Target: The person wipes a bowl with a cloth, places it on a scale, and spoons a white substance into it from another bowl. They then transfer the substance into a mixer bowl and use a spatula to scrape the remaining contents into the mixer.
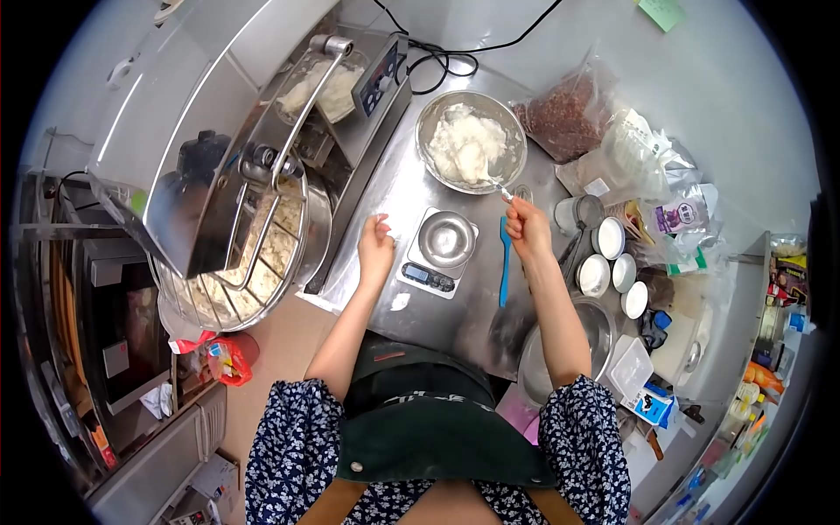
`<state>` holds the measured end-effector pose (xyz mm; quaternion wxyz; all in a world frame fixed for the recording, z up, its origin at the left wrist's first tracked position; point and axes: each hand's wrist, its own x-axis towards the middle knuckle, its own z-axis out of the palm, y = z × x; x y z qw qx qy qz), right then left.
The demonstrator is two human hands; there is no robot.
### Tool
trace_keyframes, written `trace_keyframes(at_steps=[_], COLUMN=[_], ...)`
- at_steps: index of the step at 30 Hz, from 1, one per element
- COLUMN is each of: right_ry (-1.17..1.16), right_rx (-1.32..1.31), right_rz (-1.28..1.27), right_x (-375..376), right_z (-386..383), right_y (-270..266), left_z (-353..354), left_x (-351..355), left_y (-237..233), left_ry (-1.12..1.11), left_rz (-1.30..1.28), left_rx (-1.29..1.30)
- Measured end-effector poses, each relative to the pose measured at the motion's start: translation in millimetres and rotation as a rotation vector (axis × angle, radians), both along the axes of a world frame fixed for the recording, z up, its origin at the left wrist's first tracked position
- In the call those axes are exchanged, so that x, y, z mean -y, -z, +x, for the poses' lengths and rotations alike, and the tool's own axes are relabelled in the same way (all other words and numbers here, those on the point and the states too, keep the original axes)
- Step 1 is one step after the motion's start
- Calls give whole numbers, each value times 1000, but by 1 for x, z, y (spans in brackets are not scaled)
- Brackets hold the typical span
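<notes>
My right hand [527,229] is closed on the handle of a metal spoon [502,191]. The spoon's far end sits in a soft white mixture [465,142], which hides its head. That mixture fills much of a steel bowl [426,166] at the back of the counter. My left hand [377,247] hovers left of a digital scale [429,278], fingers loosely bent and holding nothing. On the scale stands a small steel bowl [446,239] with nothing visible in it. A blue spatula [505,262] lies on the counter beside my right forearm.
At left stands a large mixer, its wire guard [262,262] over a bowl of pale crumbly dough. Several white cups [595,275], a large steel bowl [530,363] and bags [569,109] crowd the right side. A black cable [437,57] runs along the back.
</notes>
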<state>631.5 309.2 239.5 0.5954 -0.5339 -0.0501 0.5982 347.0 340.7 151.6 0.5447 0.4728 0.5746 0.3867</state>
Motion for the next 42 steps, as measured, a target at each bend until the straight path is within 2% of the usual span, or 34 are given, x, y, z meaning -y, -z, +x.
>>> trace_keyframes(at_steps=[5, 9, 11, 12, 15, 22, 25, 28, 34, 37, 42], right_ry=[-25, -122, -158, -175, -273, -272, -204, -246, -177, -256, -210], right_rx=[230, 652, 1034, 1450, 1868, 2021, 2031, 2056, 2051, 2044, 2027], right_rz=[-9, 39, 132, 328, 523, 544, 569, 554, 561, 524, 503], right_x=[51, 99, 118, 119, 126, 134, 133, 133, 133, 135, 138], right_z=[-31, -64, -78, -82, -84, -91, -93, -92, -92, -91, -91], right_y=[-35, -20, 6, 12, 31, 30, 25, 21, 17, 18, 16], left_z=[-44, -68, -73, -75, -81, -86, -84, -82, -80, -77, -70], left_x=[57, 86, 91, 93, 98, 105, 106, 105, 103, 103, 98], left_y=[-4, 4, -1, -5, -13, -17, -19, -22, -24, -24, -21], left_ry=[0, -58, -59, -59, -63, -104, -91, -87, -82, -83, -43], left_rz=[-58, -101, -113, -120, -114, -65, -21, -26, -3, -21, 10], left_rx=[-18, 0, 8, 12, 23, 34, 14, 27, 21, 39, -22])
